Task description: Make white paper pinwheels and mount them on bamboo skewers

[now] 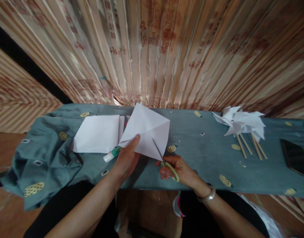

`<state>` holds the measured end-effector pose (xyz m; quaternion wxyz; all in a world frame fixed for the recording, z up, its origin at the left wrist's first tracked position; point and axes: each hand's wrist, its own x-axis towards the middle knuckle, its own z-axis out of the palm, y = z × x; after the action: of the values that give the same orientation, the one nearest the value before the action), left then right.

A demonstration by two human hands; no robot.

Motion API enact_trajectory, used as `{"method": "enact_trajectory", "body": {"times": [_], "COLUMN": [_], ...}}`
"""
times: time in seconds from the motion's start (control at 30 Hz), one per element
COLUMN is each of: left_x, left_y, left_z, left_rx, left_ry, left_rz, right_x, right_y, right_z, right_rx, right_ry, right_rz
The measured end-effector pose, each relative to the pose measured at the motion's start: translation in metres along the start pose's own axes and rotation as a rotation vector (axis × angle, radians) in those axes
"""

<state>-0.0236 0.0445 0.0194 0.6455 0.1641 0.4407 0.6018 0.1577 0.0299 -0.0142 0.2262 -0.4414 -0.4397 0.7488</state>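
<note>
A square sheet of white paper with diagonal creases is pinched at its lower left edge by my left hand, thumb on top. My right hand grips the scissors by their light green handles. The blades lie at the sheet's near corner, along a crease that points toward the middle. Whether the blades are apart is too fine to make out. Just left of the held sheet lies a stack of white paper. A glue stick with a green label rests between that stack and my left hand.
White paper pinwheels on wooden sticks lie to the right, with a black phone beyond them. A grey-green cloth covers the narrow table and bunches up at the left. Patterned curtains hang along the back edge.
</note>
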Motion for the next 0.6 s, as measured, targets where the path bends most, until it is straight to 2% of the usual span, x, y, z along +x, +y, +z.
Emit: {"method": "enact_trajectory", "body": {"times": [0.43,0.6], "left_x": [-0.0019,-0.0028], "left_y": [0.0004,-0.0024], "left_z": [0.0009,0.0002], "left_rx": [-0.004,-0.001], "left_ry": [0.024,-0.022], "left_rz": [0.000,-0.017], "right_x": [0.0006,-0.0003], "right_y": [-0.0028,-0.0037], "right_z": [0.0012,0.0016], "right_rx": [-0.007,-0.022], "right_ry": [-0.013,-0.002], "right_rz": [-0.020,-0.024]}}
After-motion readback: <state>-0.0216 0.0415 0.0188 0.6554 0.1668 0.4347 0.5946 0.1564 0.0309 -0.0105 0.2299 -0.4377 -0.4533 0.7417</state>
